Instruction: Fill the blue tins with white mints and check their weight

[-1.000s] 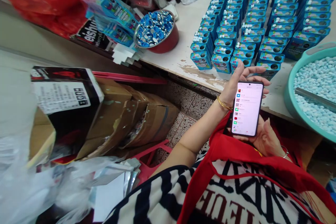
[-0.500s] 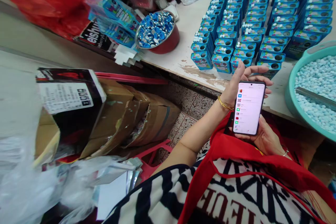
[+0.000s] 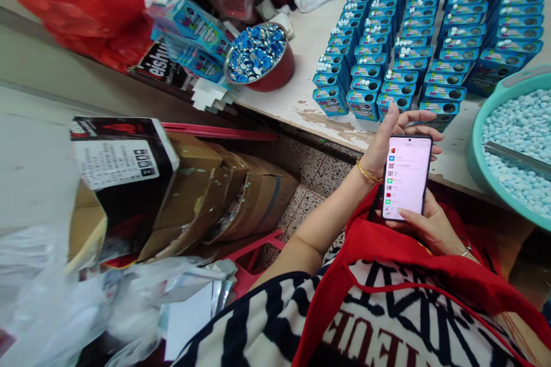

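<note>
A smartphone [image 3: 406,175] with a lit white list screen lies in my right hand [image 3: 434,223], tilted up toward me. The right thumb rests over the lower part of the screen, and its fingers curl under the phone's near end. My left hand [image 3: 383,140], with a gold bangle at the wrist, is behind the phone's far end. Its thumb points up and its fingers stretch out apart past the phone's right edge; the phone hides its palm. Just beyond the left fingers stand rows of blue candy boxes [image 3: 365,104] with round holes and white candies on top.
At right is a turquoise basin [image 3: 477,149] of pale blue candies with a metal scoop. A red bowl [image 3: 275,71] of blue-and-silver caps stands at the table's [image 3: 310,109] left edge. Cardboard boxes [image 3: 267,195], a pink stool [image 3: 253,258] and plastic bags [image 3: 133,298] are at left.
My right thumb has moved from the phone's right edge onto the lower screen. The left hand keeps nearly the same place. The view has shifted slightly.
</note>
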`<act>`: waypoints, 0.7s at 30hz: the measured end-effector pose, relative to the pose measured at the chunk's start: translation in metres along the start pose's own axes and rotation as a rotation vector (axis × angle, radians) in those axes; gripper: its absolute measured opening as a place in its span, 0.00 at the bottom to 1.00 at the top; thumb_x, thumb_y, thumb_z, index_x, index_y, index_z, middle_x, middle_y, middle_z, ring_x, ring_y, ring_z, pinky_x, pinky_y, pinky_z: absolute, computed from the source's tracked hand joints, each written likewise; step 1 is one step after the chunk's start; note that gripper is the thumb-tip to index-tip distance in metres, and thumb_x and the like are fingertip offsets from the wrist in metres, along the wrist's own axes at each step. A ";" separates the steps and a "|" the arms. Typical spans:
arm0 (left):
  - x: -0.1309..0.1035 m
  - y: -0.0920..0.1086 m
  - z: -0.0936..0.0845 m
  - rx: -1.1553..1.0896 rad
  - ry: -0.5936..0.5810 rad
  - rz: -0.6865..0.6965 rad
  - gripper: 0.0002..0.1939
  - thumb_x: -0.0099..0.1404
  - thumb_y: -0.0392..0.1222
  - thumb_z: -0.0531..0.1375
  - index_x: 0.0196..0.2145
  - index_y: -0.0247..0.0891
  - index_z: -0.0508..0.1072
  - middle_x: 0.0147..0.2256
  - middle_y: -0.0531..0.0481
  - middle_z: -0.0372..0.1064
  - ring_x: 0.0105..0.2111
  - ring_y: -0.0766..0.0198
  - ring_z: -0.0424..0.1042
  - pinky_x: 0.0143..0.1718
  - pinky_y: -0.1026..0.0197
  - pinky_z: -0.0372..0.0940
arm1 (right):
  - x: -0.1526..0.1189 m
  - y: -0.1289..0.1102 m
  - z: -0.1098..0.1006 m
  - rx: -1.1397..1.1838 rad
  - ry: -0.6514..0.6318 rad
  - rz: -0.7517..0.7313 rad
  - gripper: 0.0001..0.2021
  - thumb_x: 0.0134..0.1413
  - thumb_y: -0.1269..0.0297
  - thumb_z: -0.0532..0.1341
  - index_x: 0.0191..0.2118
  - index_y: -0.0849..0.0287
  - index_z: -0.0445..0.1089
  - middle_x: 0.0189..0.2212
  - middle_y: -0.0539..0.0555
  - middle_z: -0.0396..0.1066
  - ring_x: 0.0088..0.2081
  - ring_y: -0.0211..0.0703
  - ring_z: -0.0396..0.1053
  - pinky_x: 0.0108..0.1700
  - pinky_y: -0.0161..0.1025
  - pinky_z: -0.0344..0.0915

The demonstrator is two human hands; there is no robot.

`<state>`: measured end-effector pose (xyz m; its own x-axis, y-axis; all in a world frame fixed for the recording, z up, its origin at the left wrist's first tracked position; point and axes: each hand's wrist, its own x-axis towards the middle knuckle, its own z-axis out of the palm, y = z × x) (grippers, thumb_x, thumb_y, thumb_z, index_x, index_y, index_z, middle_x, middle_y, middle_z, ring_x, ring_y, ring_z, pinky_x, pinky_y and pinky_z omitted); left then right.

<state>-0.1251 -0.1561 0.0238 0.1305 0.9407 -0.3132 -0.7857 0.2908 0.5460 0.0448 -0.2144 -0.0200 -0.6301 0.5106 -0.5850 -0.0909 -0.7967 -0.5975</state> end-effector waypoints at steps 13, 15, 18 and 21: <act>0.000 -0.002 -0.002 0.098 -0.062 0.065 0.37 0.69 0.69 0.42 0.56 0.35 0.68 0.45 0.42 0.76 0.39 0.57 0.79 0.40 0.56 0.75 | -0.002 -0.006 -0.003 0.138 -0.090 0.048 0.35 0.56 0.41 0.60 0.66 0.46 0.53 0.54 0.57 0.72 0.46 0.56 0.77 0.47 0.53 0.75; 0.000 -0.002 -0.003 0.098 -0.054 0.073 0.37 0.70 0.68 0.43 0.56 0.35 0.67 0.45 0.41 0.76 0.37 0.58 0.79 0.39 0.55 0.74 | 0.001 -0.006 -0.005 0.168 -0.110 0.065 0.34 0.57 0.37 0.56 0.64 0.48 0.57 0.53 0.58 0.73 0.47 0.57 0.77 0.47 0.54 0.74; -0.006 -0.003 -0.002 0.074 -0.050 0.096 0.34 0.69 0.66 0.47 0.55 0.35 0.68 0.42 0.42 0.76 0.35 0.60 0.79 0.40 0.56 0.73 | 0.001 -0.006 -0.006 0.199 -0.135 0.104 0.34 0.58 0.35 0.51 0.63 0.48 0.60 0.54 0.59 0.73 0.51 0.59 0.75 0.46 0.56 0.74; -0.014 -0.009 0.000 0.033 -0.172 0.138 0.24 0.67 0.60 0.55 0.49 0.38 0.71 0.37 0.44 0.75 0.34 0.60 0.78 0.39 0.58 0.72 | -0.003 -0.004 -0.007 0.176 -0.164 0.168 0.35 0.58 0.34 0.49 0.63 0.48 0.61 0.57 0.61 0.70 0.53 0.61 0.73 0.47 0.58 0.73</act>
<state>-0.1197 -0.1717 0.0229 0.1264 0.9871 -0.0977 -0.7837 0.1598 0.6003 0.0526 -0.2110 -0.0194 -0.7629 0.3193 -0.5622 -0.0981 -0.9166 -0.3875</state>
